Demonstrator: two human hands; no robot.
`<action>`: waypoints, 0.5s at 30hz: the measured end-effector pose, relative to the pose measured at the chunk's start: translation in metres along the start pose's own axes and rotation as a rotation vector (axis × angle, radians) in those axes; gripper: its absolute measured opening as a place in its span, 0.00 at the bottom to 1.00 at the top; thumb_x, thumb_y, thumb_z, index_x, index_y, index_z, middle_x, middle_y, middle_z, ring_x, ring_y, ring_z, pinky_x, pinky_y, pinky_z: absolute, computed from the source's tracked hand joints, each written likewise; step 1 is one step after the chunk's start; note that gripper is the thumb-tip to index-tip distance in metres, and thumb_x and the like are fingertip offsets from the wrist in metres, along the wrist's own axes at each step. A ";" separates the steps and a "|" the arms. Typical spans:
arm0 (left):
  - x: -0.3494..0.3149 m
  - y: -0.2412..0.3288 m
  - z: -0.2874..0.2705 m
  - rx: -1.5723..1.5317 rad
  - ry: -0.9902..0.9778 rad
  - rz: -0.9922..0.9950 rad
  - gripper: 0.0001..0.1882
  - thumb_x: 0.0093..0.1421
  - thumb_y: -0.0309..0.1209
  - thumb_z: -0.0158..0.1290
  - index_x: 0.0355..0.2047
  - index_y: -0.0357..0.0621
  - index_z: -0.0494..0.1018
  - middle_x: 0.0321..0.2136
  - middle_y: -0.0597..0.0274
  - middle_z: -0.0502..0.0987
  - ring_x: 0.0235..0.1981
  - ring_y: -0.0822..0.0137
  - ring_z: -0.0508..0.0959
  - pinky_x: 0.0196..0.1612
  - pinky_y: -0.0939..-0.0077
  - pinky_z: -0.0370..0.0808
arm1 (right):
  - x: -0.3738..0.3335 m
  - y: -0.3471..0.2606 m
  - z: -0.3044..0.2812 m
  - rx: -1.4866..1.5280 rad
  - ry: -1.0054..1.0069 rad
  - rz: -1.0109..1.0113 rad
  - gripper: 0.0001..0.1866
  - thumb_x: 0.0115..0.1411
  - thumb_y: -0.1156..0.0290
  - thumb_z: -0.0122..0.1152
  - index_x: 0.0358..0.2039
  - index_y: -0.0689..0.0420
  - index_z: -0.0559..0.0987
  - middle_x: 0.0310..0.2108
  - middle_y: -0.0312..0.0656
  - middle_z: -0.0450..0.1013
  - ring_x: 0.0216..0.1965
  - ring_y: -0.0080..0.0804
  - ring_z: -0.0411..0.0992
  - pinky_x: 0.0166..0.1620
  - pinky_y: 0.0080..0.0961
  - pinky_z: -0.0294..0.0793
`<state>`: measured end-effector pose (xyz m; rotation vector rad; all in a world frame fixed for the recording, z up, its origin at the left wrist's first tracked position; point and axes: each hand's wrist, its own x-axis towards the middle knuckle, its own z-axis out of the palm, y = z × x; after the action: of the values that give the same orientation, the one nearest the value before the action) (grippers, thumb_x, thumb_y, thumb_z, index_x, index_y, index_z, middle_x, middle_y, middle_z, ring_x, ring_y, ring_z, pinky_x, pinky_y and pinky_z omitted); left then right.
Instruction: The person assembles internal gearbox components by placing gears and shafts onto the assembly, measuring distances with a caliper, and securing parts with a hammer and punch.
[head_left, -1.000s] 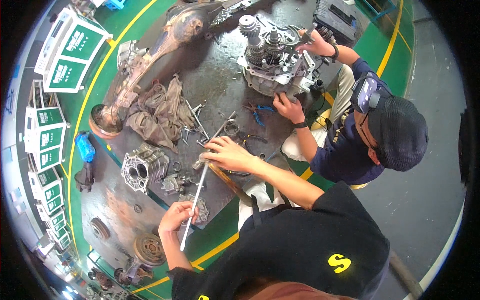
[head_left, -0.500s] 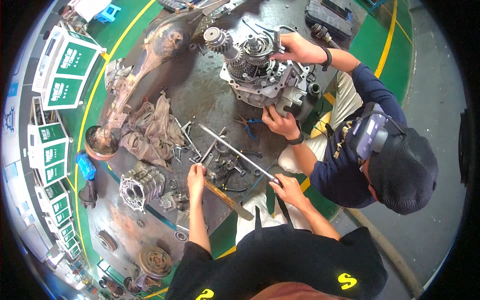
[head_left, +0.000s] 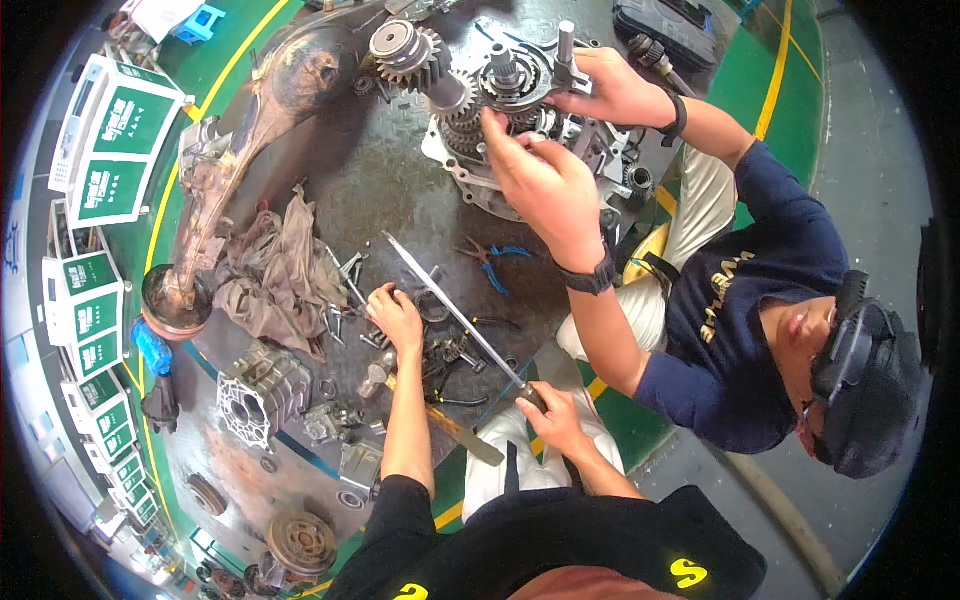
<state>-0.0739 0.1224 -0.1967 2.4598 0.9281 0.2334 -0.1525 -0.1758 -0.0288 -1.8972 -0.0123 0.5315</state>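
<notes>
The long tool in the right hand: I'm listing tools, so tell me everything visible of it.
The long tool has a slim, straight, shiny shaft, apparently metal, and a short dark handle. The right hand grips the handle; the shaft slants away toward the left, over the table. Nothing else clearly touches it. Its tip's shape is too small to tell.

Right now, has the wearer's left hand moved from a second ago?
Yes: relative to the ribbed metal housing, the wearer's left hand has moved up the picture, from lower than it to higher.
</notes>
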 end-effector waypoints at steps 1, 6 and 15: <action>0.000 0.000 0.005 0.007 0.044 0.008 0.13 0.63 0.30 0.52 0.47 0.38 0.76 0.48 0.49 0.74 0.54 0.46 0.70 0.59 0.54 0.65 | 0.000 0.001 0.003 -0.002 -0.006 0.025 0.13 0.63 0.67 0.69 0.42 0.61 0.80 0.24 0.45 0.76 0.23 0.33 0.76 0.29 0.31 0.74; -0.003 -0.002 0.016 0.071 0.093 0.043 0.15 0.60 0.28 0.53 0.47 0.40 0.75 0.49 0.52 0.74 0.53 0.48 0.70 0.57 0.54 0.65 | -0.004 0.009 0.007 -0.032 -0.036 0.087 0.12 0.63 0.67 0.68 0.42 0.61 0.80 0.24 0.47 0.75 0.22 0.36 0.75 0.28 0.32 0.73; 0.018 -0.025 0.005 0.213 -0.046 0.524 0.15 0.61 0.29 0.53 0.48 0.38 0.74 0.49 0.49 0.74 0.52 0.47 0.71 0.52 0.53 0.69 | -0.002 0.021 0.006 -0.114 -0.107 0.101 0.14 0.63 0.65 0.68 0.42 0.62 0.79 0.25 0.51 0.77 0.24 0.46 0.77 0.28 0.36 0.73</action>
<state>-0.0728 0.1485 -0.2137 2.8566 0.2820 0.2618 -0.1619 -0.1792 -0.0487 -1.9864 -0.0167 0.7143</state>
